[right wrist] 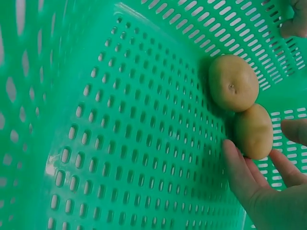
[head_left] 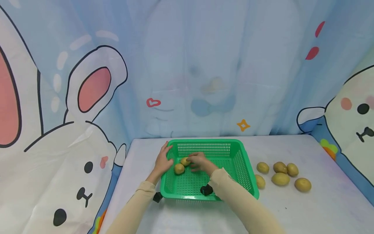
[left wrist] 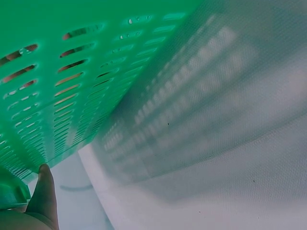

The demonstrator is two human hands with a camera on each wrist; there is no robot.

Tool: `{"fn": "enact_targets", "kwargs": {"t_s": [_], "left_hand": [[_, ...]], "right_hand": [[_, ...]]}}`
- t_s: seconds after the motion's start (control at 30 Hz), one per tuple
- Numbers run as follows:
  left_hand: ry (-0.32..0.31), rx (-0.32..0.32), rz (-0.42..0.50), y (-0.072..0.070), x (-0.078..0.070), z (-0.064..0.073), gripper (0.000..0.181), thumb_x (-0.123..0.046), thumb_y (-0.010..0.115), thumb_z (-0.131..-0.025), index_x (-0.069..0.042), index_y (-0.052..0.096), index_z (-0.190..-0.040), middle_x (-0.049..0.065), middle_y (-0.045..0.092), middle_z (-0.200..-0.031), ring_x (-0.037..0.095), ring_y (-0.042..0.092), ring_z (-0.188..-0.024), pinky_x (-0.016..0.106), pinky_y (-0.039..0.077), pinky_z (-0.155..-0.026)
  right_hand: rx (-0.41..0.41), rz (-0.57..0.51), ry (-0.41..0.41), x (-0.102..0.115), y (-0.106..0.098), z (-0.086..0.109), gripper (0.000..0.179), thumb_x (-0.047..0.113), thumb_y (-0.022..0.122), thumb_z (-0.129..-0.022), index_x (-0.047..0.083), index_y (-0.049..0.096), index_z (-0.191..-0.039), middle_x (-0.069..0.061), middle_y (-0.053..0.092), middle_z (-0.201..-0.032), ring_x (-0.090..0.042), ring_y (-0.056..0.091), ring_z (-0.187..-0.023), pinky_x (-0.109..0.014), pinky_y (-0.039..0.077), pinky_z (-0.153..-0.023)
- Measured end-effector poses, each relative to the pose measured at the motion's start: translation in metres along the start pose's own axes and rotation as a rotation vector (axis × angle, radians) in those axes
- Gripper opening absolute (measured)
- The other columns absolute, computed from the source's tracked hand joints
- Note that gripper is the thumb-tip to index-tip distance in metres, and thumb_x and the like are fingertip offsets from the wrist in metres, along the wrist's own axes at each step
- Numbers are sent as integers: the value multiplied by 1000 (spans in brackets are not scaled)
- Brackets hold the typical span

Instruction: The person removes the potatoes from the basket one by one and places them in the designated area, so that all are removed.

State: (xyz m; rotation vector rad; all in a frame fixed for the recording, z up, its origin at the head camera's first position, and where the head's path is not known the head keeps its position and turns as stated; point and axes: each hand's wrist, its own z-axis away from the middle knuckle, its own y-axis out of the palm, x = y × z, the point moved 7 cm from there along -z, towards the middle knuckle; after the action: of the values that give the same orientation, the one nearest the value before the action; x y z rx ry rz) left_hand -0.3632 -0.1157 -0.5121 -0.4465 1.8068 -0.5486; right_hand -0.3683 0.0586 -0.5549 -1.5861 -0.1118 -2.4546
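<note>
A green plastic basket [head_left: 204,197] with slotted walls stands on the table. My left hand [head_left: 163,161] holds its left rim near the back corner, and in the left wrist view a finger [left wrist: 44,194] lies along the outside wall. Two potatoes sit side by side in the basket's left part: a round potato [right wrist: 233,83] and a second potato [right wrist: 254,132] touching it. Reaching into the basket, my right hand [head_left: 201,162] has its fingers spread around the second potato, fingertips right at its lower side. The thumb [right wrist: 295,131] stands a little apart from it.
Right of the basket lie several loose potatoes, among them a large potato [head_left: 280,179] and a far-right potato [head_left: 303,184]. One potato [head_left: 260,182] lies close by the basket's right wall. A cartoon-printed curtain [head_left: 204,65] hangs behind the white table [head_left: 292,214].
</note>
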Motion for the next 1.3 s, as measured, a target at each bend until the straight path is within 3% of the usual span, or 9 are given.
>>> {"fn": "enact_targets", "kwargs": {"t_s": [0.33, 0.73, 1.0, 1.3], "left_hand": [[2, -2, -7, -4, 1, 2, 68, 7, 53, -73, 4, 49, -141, 19, 27, -159, 39, 29, -143, 41, 42, -80], [-1, -5, 21, -3, 0, 4, 69, 7, 54, -72, 5, 50, -140, 18, 27, -159, 39, 29, -143, 43, 42, -84], [-9, 6, 26, -1, 0, 4, 68, 8, 53, -73, 5, 49, -141, 18, 27, -159, 39, 29, -143, 34, 39, -65], [-15, 5, -6, -1, 2, 1, 69, 7, 52, -73, 4, 49, -142, 16, 27, -159, 38, 28, -144, 36, 40, -72]], "right_hand": [[-116, -1, -53, 1, 12, -6, 43, 3, 62, -92, -7, 54, -133, -32, 54, -130, -50, 57, -114, -55, 51, -86], [-142, 29, -39, 2, 15, -3, 34, 2, 63, -91, -6, 62, -123, -27, 64, -110, -38, 68, -92, -49, 55, -79], [-147, 40, -65, -1, 13, -8, 25, 1, 67, -86, -4, 68, -111, -26, 64, -106, -36, 68, -82, -46, 56, -72], [-105, 4, -3, 8, 0, 3, 33, 0, 64, -88, -9, 62, -120, -31, 50, -132, -53, 58, -111, -58, 49, -89]]}}
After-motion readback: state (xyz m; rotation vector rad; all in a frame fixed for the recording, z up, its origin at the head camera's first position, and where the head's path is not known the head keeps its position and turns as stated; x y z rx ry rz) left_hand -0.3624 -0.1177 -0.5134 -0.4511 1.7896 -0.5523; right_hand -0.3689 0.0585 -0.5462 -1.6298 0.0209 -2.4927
